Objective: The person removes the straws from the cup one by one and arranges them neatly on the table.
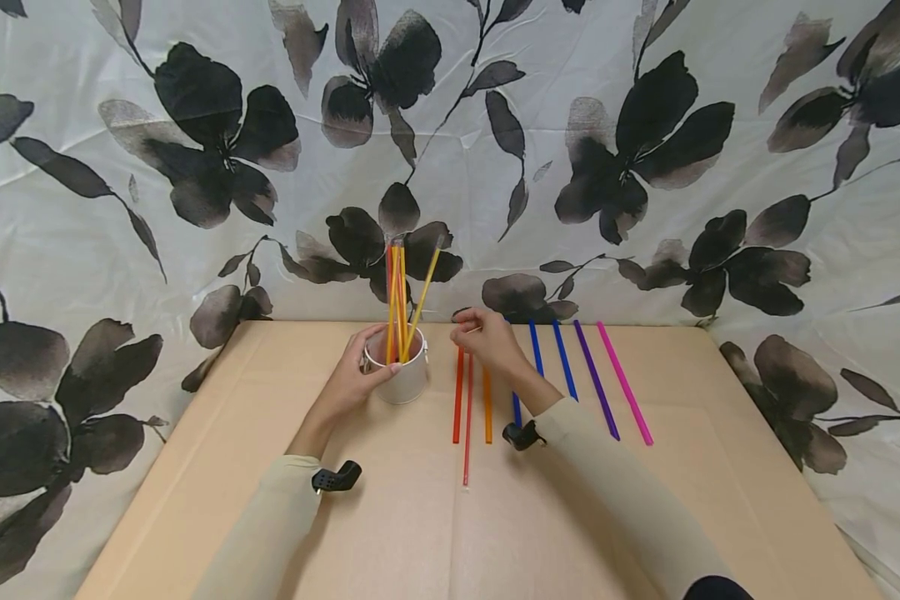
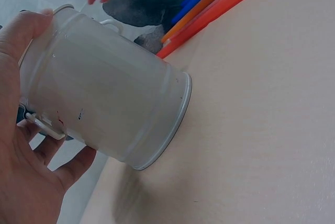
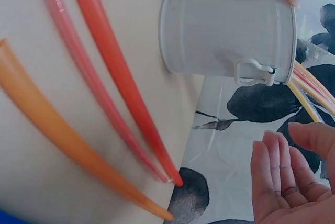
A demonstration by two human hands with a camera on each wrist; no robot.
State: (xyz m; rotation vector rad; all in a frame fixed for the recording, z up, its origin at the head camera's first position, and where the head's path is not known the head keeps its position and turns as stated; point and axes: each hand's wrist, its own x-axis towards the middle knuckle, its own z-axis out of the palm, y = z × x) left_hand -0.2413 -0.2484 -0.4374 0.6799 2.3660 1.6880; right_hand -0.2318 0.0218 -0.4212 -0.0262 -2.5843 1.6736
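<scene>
White pail (image 1: 407, 383), left hand (image 1: 351, 371) gripping it at nine o'clock, yellow straws (image 1: 402, 292) inside, right hand (image 1: 493, 343) loosely extended at three, red straws (image 1: 458, 400) at four

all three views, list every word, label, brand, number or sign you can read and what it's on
There are none to read.
White cylindrical pail: no lettering on the sides shown, just tiny red and blue specks.
Slim coloured sticks: no print visible.
Black wrist-worn devices: too small to tell.
White cloth with grey flowers: pattern only.
</scene>
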